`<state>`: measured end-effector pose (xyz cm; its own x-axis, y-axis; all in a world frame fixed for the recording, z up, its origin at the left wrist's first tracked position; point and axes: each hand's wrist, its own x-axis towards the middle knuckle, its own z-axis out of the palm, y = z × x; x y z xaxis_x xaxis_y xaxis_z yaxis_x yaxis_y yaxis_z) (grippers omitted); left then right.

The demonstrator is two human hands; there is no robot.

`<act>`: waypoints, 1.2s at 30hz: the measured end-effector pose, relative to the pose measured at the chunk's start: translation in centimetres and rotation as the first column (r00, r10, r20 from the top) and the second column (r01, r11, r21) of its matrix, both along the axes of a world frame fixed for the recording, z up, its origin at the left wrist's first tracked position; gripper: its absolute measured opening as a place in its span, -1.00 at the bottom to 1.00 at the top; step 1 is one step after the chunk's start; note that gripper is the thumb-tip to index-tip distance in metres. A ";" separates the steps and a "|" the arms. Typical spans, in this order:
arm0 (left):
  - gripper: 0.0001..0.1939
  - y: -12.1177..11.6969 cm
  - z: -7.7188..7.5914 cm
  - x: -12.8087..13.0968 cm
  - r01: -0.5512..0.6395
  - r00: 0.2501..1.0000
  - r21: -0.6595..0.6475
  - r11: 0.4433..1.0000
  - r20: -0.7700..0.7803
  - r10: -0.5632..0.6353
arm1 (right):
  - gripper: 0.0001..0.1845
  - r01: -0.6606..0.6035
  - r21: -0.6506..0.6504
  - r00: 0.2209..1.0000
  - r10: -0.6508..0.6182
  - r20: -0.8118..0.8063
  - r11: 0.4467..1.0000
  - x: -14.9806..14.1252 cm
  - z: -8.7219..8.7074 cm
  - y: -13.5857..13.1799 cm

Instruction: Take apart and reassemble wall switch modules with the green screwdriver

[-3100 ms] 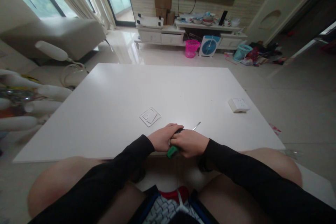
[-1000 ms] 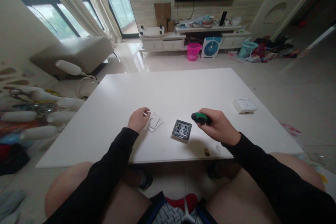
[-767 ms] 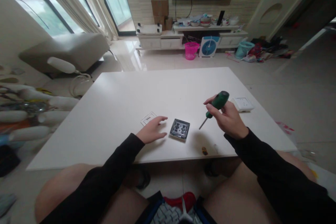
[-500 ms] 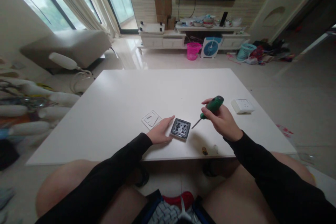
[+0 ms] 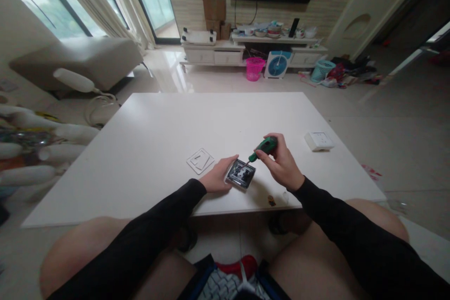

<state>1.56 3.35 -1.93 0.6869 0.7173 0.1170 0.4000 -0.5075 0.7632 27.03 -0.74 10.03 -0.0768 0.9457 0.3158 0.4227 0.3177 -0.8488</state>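
My left hand [image 5: 218, 176] grips the left side of a square wall switch [image 5: 242, 175], its dark inner face turned up and its edge white. In my right hand [image 5: 281, 161] is a screwdriver [image 5: 263, 148] with a green and black handle. Its shaft slants down to the left, and the tip meets the inner face of the switch; the exact spot is too small to make out. Left of my left hand, a flat white cover frame [image 5: 200, 161] lies on the table, with loose slim pieces within its outline.
The white table [image 5: 158, 126] spans the space before me. A white boxed wall socket [image 5: 318, 141] sits at its right side. Near the front edge are a small brown and black piece [image 5: 271, 200] and a small clear piece [image 5: 285, 197].
My right hand has moved left and brought the screwdriver tip from beside the switch onto its inner face. My left hand has closed on the switch, which is slightly tilted now.
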 end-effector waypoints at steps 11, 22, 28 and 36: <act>0.08 -2.8 0.3 2.3 -0.109 0.980 0.056 0.992 -0.161 0.117 | -0.56 -0.025 0.056 0.995 0.019 0.093 0.998 -0.2 -0.5 -0.1; -0.07 -3.4 -0.2 2.0 -0.084 0.989 0.120 0.989 -0.115 0.098 | -0.61 -0.158 0.097 0.973 0.138 0.186 0.983 -0.8 -0.2 -0.8; -0.09 -3.8 -0.3 2.1 -0.088 0.984 0.154 0.984 -0.139 0.110 | -0.62 -0.235 0.148 0.950 0.194 0.246 0.961 -1.3 0.0 -1.0; -0.12 -3.8 -0.1 2.0 -0.086 0.987 0.167 0.982 -0.120 0.107 | -0.79 -0.328 0.161 0.893 0.250 0.373 0.931 -2.1 3.9 0.0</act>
<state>3.59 -0.46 -2.08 0.6319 0.7601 0.1514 0.5424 -0.5733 0.6142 24.97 -0.69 13.92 -0.4759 0.7771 0.4118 0.5341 0.6274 -0.5667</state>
